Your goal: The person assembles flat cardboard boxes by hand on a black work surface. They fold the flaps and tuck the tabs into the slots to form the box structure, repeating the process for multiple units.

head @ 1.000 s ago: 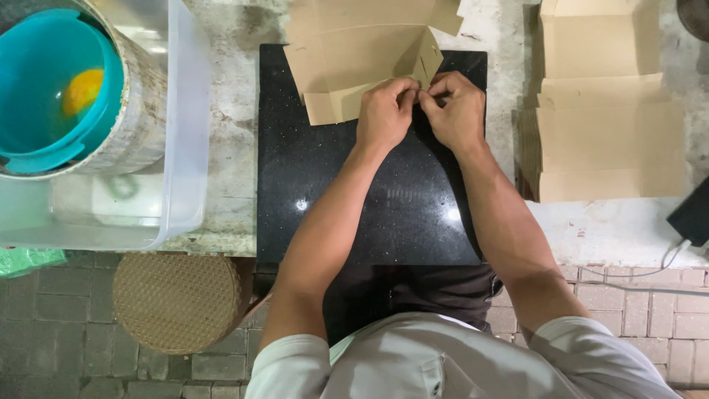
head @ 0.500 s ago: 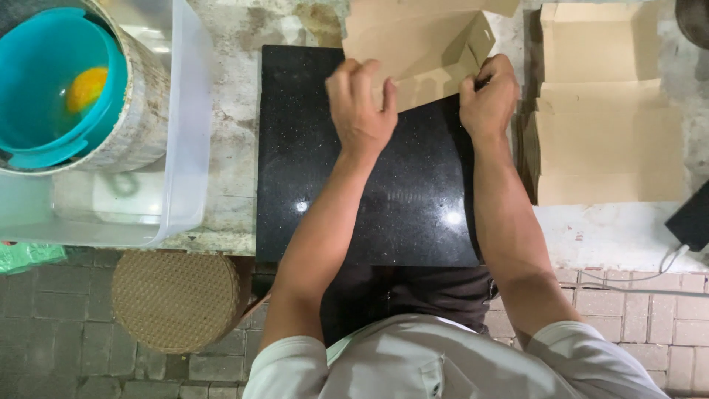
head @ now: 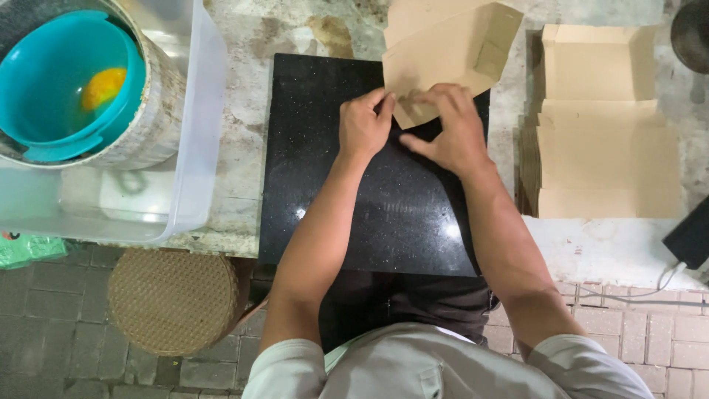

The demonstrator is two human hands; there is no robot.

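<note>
A partly folded brown cardboard box (head: 443, 52) lies at the far edge of a black polished stone slab (head: 354, 199). My left hand (head: 363, 124) pinches the box's near corner flap with fingers and thumb. My right hand (head: 452, 131) presses on the same flap from the right, fingers spread over it. Both hands touch the cardboard over the slab's upper middle. One side wall of the box stands up at the right.
A stack of flat brown cardboard blanks (head: 605, 125) lies right of the slab. At left, a clear plastic tub (head: 199, 148) holds a teal bowl (head: 66, 81) with an orange thing inside. A round woven stool (head: 173, 299) stands below on the brick floor. A dark device and cable (head: 687, 244) sit at the right edge.
The box has turned and shifted to the right and farther away. Both hands came back together at its near corner after being spread apart half a second ago.
</note>
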